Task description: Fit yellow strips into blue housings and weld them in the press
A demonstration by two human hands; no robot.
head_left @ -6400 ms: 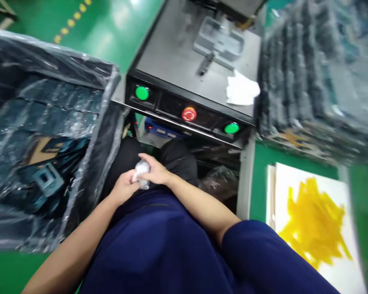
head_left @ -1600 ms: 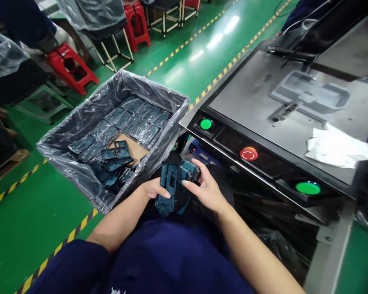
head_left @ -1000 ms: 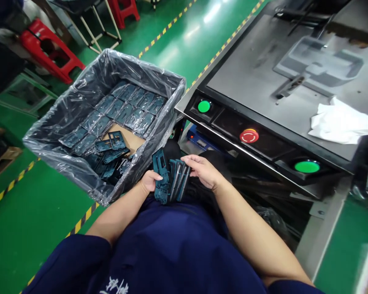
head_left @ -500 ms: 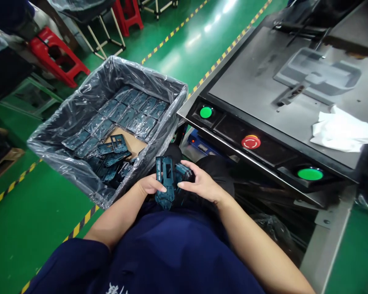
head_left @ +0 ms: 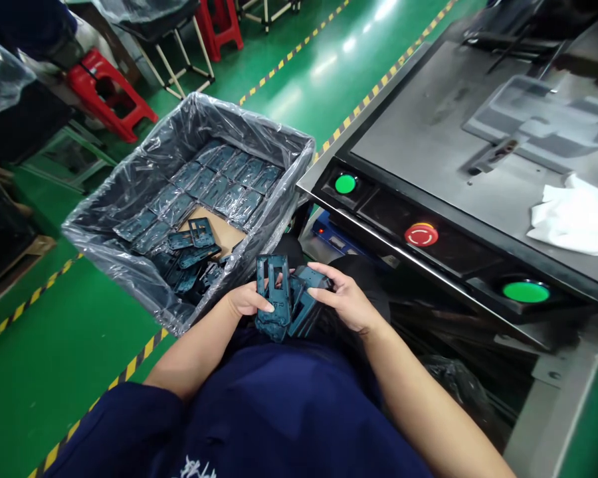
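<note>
Left fingers [head_left: 266, 306], right fingers [head_left: 321, 295] around edges of dark frames [head_left: 280, 312] (bin [head_left: 117, 265] near, open room above)

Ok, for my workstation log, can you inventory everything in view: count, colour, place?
held parts: several, teal, in hands
lined bin: one, black, left
bin parts: many, teal, inside
cardboard: one, brown, in bin
machine: one, grey and black, right
fixture: one, grey, machine top
cloth: one, white, machine top
green buttons: two, green, machine front
red button: one, red, between them
stools: two, red, background
stands: several, black, background
tape: several, yellow-black, floor
left hand: one, bare, on held parts
right hand: one, bare, on held parts
</note>
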